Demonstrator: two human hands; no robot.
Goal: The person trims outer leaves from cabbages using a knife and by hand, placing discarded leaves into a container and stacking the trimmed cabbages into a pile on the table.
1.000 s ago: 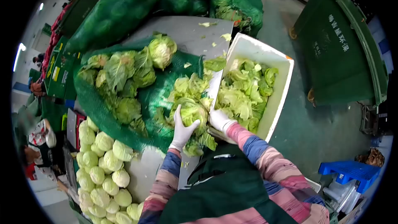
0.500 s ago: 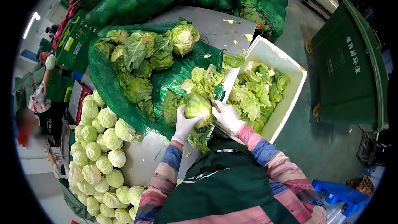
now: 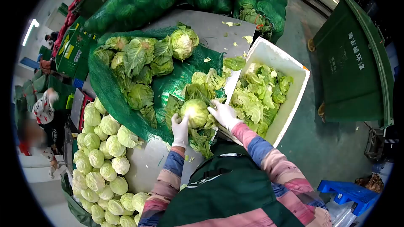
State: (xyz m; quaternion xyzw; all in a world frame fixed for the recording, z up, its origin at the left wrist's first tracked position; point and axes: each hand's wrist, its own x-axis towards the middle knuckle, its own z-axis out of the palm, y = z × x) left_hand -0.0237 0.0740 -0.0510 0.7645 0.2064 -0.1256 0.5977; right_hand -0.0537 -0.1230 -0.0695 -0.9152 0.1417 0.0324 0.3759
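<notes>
A pale green cabbage (image 3: 195, 114) rests on loose leaves at the near edge of a green mesh bag. My left hand (image 3: 180, 131), in a white glove, cups its lower left side, thumb against the head. A darker outer leaf (image 3: 198, 93) stands folded away behind the cabbage. At that leaf's right edge are the pinched fingers of my gloved right hand (image 3: 225, 113); the fingertips are partly hidden. Untrimmed cabbages (image 3: 141, 54) with outer leaves lie in the opened mesh bag (image 3: 101, 77). Torn leaves (image 3: 208, 79) lie just beyond my hands.
A white foam box (image 3: 292, 107) of stripped leaves stands at my right. Trimmed cabbages (image 3: 108, 147) are piled at left on the metal table (image 3: 147, 159). Full mesh sacks (image 3: 139, 6) line the back. A green bin (image 3: 357, 67) stands far right; another person (image 3: 44, 113) is at far left.
The cabbage has turned and sits slightly lower left, its paler side up. An outer leaf now stands folded back behind it. My left hand has shifted left and loosened; my right hand moved slightly left.
</notes>
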